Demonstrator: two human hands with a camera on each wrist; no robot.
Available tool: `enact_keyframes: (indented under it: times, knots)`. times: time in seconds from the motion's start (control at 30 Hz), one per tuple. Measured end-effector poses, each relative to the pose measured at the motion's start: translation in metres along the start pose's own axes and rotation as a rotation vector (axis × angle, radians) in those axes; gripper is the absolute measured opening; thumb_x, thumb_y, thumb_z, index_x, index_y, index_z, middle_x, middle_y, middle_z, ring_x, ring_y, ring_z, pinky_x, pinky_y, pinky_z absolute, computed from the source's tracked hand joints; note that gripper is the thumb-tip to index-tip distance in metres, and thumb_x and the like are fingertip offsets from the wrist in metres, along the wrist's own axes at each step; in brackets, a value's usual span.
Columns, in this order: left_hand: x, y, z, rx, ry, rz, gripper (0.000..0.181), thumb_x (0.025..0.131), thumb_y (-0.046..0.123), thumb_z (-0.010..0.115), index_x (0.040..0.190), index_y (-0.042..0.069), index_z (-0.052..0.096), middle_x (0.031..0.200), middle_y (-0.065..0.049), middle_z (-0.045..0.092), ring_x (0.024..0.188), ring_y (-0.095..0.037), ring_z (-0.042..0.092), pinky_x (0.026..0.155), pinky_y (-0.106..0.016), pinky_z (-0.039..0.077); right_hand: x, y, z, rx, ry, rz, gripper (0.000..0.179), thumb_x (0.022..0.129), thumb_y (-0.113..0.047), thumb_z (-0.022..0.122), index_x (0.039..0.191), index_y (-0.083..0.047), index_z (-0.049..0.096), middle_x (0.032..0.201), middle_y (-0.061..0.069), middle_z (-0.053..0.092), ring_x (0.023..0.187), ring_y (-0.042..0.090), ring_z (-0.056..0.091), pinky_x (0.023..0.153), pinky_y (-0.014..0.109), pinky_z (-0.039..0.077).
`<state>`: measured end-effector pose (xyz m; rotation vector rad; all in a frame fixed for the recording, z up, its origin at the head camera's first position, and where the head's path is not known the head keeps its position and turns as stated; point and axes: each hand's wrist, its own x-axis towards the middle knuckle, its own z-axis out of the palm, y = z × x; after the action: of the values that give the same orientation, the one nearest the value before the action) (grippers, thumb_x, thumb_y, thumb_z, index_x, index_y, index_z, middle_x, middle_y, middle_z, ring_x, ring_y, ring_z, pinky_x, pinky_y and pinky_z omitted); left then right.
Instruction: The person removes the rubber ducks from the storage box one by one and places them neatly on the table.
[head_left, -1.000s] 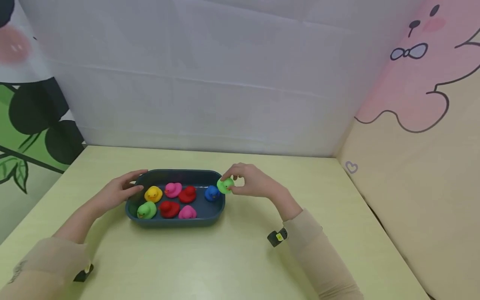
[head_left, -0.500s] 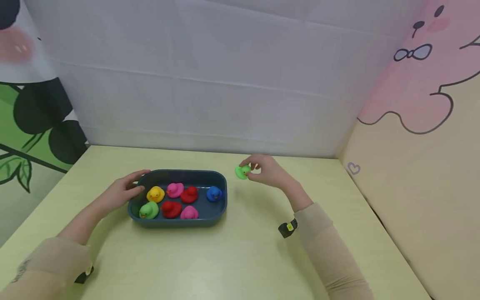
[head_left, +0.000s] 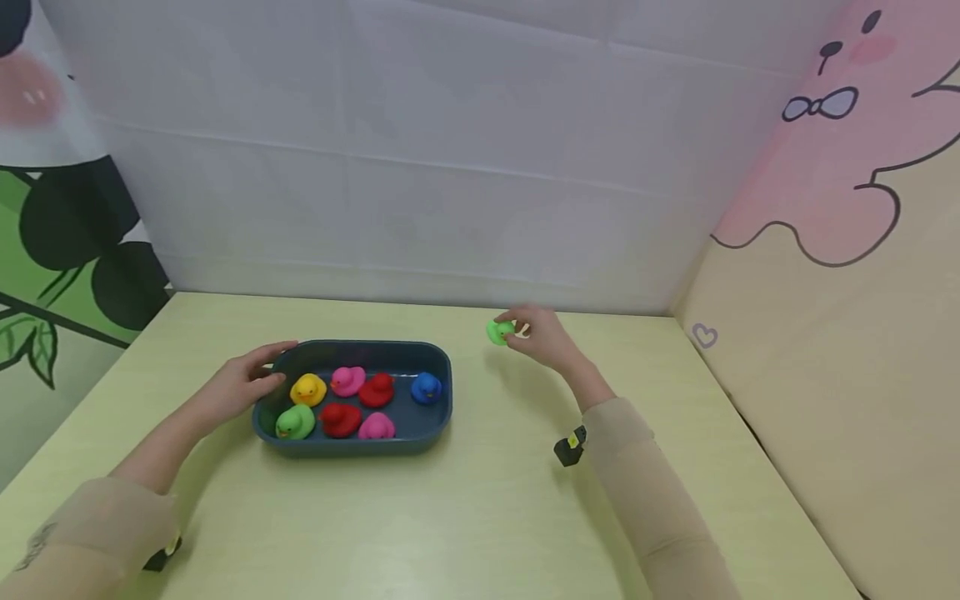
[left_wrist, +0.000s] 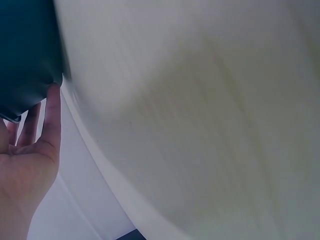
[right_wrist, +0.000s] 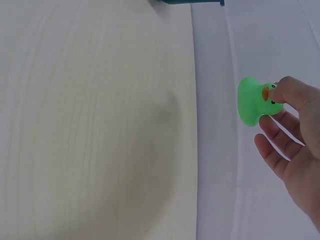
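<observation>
We're holding the green duck [head_left: 495, 333] just right of centre in the head view, near the far edge of the table [head_left: 457, 517], well apart from the tray [head_left: 352, 448] & prob. lifted clear of the tabletop. Our R hand [head_left: 543, 337] is pinching it: in the R wrist view the thumb is pressing on the head by the orange bill, fingertips are meeting it from the other side, & the lower fingers are hanging loosely bent, apart from the body. W/ the L hand [head_left: 228, 392], left of centre, we're resting spread fingers on the tray's left end; we're not seeing enough to tell how hard they're pressing. Inside the tray we're seeing a yellow duck [head_left: 308, 390] & a second green duck [head_left: 296, 422] at left, an upper pink duck [head_left: 348, 381], upper red duck [head_left: 377, 389], lower red duck [head_left: 342, 420] & lower pink duck [head_left: 377, 427] mid-tray, plus a blue duck [head_left: 426, 388] at right. Handling-wise, we're guessing the held one's v. light, soft rubber or vinyl, squeezable, hard to break, maybe a bit slick on the rounded parts. So we're favouring a gentle thumb-and-finger hold on the head or neck, b/c the narrowing there is prob. giving better purchase than the smooth, wide base; too firm a squeeze is likely denting it or popping it loose.
</observation>
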<state>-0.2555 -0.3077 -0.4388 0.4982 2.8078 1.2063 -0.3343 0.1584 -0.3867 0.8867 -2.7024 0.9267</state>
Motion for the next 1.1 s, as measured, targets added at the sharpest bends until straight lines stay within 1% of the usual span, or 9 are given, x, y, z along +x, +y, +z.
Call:
enact_keyframes:
  times: [0.13,0.37,0.47,0.57,0.67,0.77,0.93,1.0,1.1]
  knots:
    - [0.0,0.001,0.0,0.005,-0.001,0.0,0.053,0.098,0.019,0.05,0.146,0.007,0.033,0.143,-0.03,0.036,0.11,-0.046,0.054,0.081,-0.039,0.054,0.0,0.01,0.005,-0.014,-0.001,0.045,0.026,0.084,-0.006,0.065,0.11,-0.006,0.069,0.108,0.01,0.064,0.088,0.027,0.06,0.074,0.031,0.053]
    - [-0.002,0.003,-0.001,0.006,0.004,-0.011,0.053,0.097,0.019,0.05,0.146,0.008,0.033,0.143,-0.03,0.036,0.112,-0.047,0.052,0.081,-0.039,0.054,0.005,0.026,0.016,-0.037,0.021,0.081,0.028,0.084,-0.005,0.065,0.112,-0.004,0.068,0.108,0.011,0.064,0.089,0.027,0.061,0.073,0.032,0.052]
    - [-0.002,0.004,0.0,-0.004,0.006,-0.011,0.053,0.097,0.019,0.051,0.146,0.007,0.033,0.142,-0.03,0.036,0.111,-0.046,0.053,0.079,-0.029,0.053,0.007,0.033,0.021,-0.054,0.026,0.128,0.03,0.083,-0.006,0.065,0.113,-0.005,0.067,0.11,0.01,0.065,0.088,0.025,0.061,0.071,0.03,0.05]
    - [-0.002,0.005,0.0,-0.01,0.012,-0.01,0.053,0.097,0.017,0.051,0.146,0.007,0.033,0.142,-0.029,0.037,0.109,-0.044,0.055,0.076,-0.018,0.05,0.009,0.04,0.026,-0.061,0.023,0.161,0.031,0.084,-0.007,0.066,0.115,-0.005,0.067,0.112,0.01,0.067,0.087,0.023,0.061,0.071,0.029,0.048]
    - [-0.002,0.006,0.0,-0.007,0.018,-0.008,0.052,0.097,0.017,0.051,0.145,0.006,0.033,0.142,-0.03,0.037,0.108,-0.043,0.056,0.074,-0.013,0.047,0.011,0.045,0.03,-0.057,0.026,0.172,0.032,0.083,-0.006,0.065,0.115,-0.004,0.066,0.113,0.012,0.067,0.087,0.024,0.061,0.071,0.029,0.047]
    - [-0.002,0.007,0.0,0.0,0.02,-0.007,0.052,0.097,0.018,0.051,0.145,0.006,0.034,0.142,-0.03,0.038,0.108,-0.044,0.056,0.075,-0.016,0.048,0.012,0.048,0.033,-0.052,0.032,0.189,0.032,0.083,-0.005,0.065,0.115,-0.003,0.066,0.113,0.012,0.067,0.088,0.026,0.061,0.073,0.03,0.046]
    - [-0.002,0.007,0.0,0.004,0.017,-0.007,0.052,0.097,0.019,0.051,0.145,0.005,0.034,0.141,-0.03,0.038,0.108,-0.044,0.056,0.078,-0.026,0.053,0.013,0.054,0.038,-0.016,0.023,0.267,0.032,0.085,-0.006,0.064,0.117,-0.003,0.064,0.111,0.012,0.067,0.091,0.025,0.06,0.076,0.032,0.048]
    - [-0.002,0.007,0.0,0.001,0.012,-0.011,0.053,0.097,0.019,0.051,0.146,0.006,0.033,0.141,-0.03,0.038,0.108,-0.043,0.056,0.078,-0.025,0.053,0.013,0.056,0.039,-0.003,0.023,0.293,0.032,0.086,-0.008,0.064,0.118,-0.004,0.063,0.112,0.011,0.067,0.092,0.024,0.06,0.077,0.033,0.048]
    - [-0.003,0.007,0.0,-0.006,0.007,-0.02,0.053,0.097,0.019,0.051,0.146,0.007,0.032,0.142,-0.029,0.038,0.109,-0.043,0.055,0.077,-0.019,0.049,0.012,0.058,0.041,0.002,0.026,0.303,0.033,0.088,-0.01,0.064,0.12,-0.005,0.062,0.114,0.01,0.066,0.093,0.024,0.061,0.08,0.036,0.048]
